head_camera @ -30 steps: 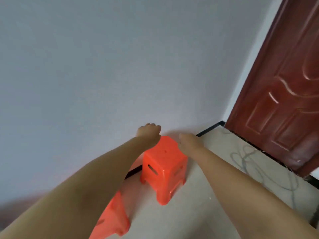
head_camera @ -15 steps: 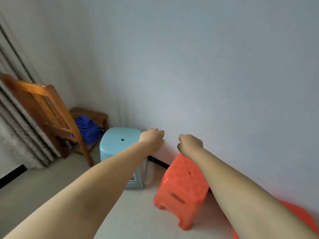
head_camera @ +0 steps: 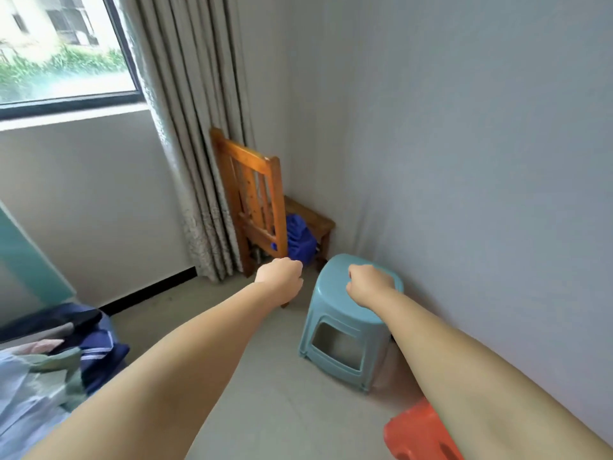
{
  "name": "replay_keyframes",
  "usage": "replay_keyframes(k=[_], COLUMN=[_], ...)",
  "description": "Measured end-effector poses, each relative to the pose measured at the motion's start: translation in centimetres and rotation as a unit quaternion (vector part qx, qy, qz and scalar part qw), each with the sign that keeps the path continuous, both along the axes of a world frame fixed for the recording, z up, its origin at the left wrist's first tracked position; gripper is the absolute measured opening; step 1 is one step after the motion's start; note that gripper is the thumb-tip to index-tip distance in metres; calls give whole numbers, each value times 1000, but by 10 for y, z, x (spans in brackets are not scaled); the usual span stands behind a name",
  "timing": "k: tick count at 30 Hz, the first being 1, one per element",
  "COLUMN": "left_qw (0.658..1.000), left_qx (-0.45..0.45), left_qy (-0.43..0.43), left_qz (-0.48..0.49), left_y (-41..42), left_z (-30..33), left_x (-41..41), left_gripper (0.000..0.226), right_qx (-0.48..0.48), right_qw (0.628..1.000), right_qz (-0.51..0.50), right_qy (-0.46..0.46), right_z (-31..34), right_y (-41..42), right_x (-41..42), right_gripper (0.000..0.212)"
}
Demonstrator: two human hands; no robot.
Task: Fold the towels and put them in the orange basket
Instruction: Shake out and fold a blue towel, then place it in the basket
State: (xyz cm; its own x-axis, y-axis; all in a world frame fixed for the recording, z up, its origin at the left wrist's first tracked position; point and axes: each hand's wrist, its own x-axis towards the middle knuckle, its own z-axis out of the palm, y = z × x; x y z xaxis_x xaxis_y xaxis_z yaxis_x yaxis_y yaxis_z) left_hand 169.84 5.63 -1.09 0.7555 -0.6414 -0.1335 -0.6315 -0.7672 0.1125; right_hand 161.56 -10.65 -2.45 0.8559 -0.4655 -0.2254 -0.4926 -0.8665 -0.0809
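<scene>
A pile of cloth (head_camera: pixel 39 370) lies lower left, an orange stool (head_camera: pixel 418 433) lower right; mid-frame the left hand (head_camera: pixel 280 280) and right hand (head_camera: pixel 370 283) are curled shut, empty, above a blue stool (head_camera: pixel 338 327) on grey floor (head_camera: pixel 265 376); beyond, wooden chair (head_camera: pixel 255 200), curtain (head_camera: pixel 195 127), window (head_camera: pixel 63 48); towels and basket cannot be told.

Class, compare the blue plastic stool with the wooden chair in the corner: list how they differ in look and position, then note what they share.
The blue plastic stool is low, backless and pale blue; the wooden chair is taller, brown, with a slatted back. The stool's seat shows nothing on it, though the right hand partly hides it; the chair's seat holds a blue bundle. The stool stands nearer the camera; the chair is tucked beside the curtain. Both stand upright on the floor by the wall.
</scene>
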Motion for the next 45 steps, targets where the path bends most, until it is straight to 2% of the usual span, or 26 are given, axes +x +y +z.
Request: replay_keyframes(k=[6,11,15,18,22,28,35,40,42,45], left_qw=[999,998,996,995,991,978,958,965,977,987], left_qx=[15,19,14,14,41,88,140,140,122,85], left_qy=[7,28,56,74,111,188,249,223,170,88], left_qz=[-32,-47,-62,-72,-61,-17,-22,0,35,101], left_y=[-1,-17,-53,-91,-140,-195,-249,-290,-294,-296], left_z=[-4,-22,-40,-59,-100,-170,-273,-358,-380,-407], left_x=[95,145,178,205,250,316,379,424,440,465], left_gripper=[26,25,25,25,26,26,26,32,46,77], right_qx=[21,34,50,59,84,130,182,134,111,85], right_qw=[999,997,994,992,989,980,966,974,975,979], right_qz=[-49,-62,-85,-94,-94,-86,-124,-152,-159,-178], right_qy=[11,36,43,57,80,123,134,100,112,46], right_z=[-8,-26,-44,-67,-109,-175,-275,-360,-384,-411], right_y=[0,-11,-45,-81,-127,-182,-209,-217,-214,-206], right_x=[87,121,151,180,224,293,351,365,363,361], right_gripper=[19,11,25,20,18,45,36,55,54,53])
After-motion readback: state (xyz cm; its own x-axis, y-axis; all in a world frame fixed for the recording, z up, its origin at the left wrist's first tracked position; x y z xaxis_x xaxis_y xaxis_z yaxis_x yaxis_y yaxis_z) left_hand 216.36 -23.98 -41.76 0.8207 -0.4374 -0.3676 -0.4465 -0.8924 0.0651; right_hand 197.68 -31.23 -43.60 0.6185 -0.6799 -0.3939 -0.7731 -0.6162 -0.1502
